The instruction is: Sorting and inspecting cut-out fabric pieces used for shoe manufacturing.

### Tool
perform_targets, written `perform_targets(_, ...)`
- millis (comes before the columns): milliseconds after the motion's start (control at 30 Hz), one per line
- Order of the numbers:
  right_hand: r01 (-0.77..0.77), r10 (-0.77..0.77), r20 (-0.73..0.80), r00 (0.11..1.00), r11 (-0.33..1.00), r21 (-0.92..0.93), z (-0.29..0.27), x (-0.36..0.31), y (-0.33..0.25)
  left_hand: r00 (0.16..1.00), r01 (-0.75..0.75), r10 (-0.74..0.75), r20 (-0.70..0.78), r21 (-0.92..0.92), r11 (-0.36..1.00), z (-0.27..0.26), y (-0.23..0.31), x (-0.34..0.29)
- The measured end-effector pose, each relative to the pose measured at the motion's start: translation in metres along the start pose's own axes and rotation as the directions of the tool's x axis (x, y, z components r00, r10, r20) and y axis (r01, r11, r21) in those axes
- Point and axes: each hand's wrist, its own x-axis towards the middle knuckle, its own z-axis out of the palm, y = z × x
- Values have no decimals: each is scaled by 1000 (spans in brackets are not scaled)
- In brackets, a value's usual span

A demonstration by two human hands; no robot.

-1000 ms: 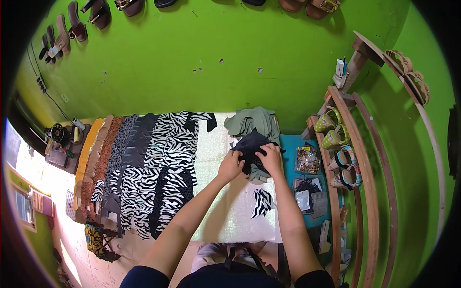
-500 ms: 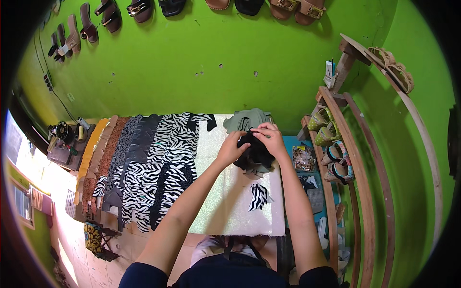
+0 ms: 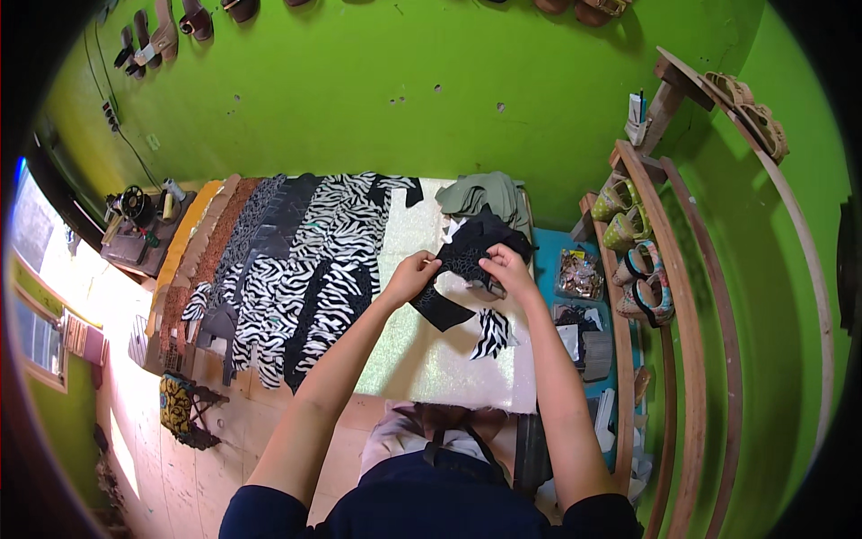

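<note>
Between my hands is a black cut piece of fabric (image 3: pixel 442 312) with a faint pattern, one end angling down toward the near side of the table. My left hand (image 3: pixel 415 275) pinches it at its left edge. My right hand (image 3: pixel 510 272) is closed, fingertips together at the right side of the black material; exactly which layer it grips is hard to make out. Right behind lies a heap of black cut pieces (image 3: pixel 492 232), partly overlapping a stack of grey-green pieces (image 3: pixel 489 195). A single zebra-print piece (image 3: pixel 491 333) rests just in front of my hands.
Overlapping rows of zebra-print pieces (image 3: pixel 310 278) and other coloured strips cover the table's left part. A sewing machine (image 3: pixel 135 208) stands at far left. On the right are a clear box of small parts (image 3: pixel 579 274) and a wooden rack (image 3: pixel 660 269) holding shoes.
My hands have moved apart and toward me from the black heap. A black piece now extends from the left hand. The whole view has shifted, with the table higher in the picture.
</note>
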Motion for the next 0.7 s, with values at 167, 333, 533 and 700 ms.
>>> perform_targets(167,190,-140,128,982,684,-705,43,-30,24,968,-201,122,220,386,900,-2,-6,-41)
perform_targets(333,102,58,331,942,889,-447,64,-26,48,954,-159,43,297,379,912,-2,-4,-60)
perform_targets(533,-50,60,11,998,917,-396,77,-38,84,971,200,-217,100,157,967,-19,-42,-78)
perform_targets(700,-77,-38,-144,989,696,-714,94,-43,105,987,143,-116,-110,291,946,-9,-93,-69)
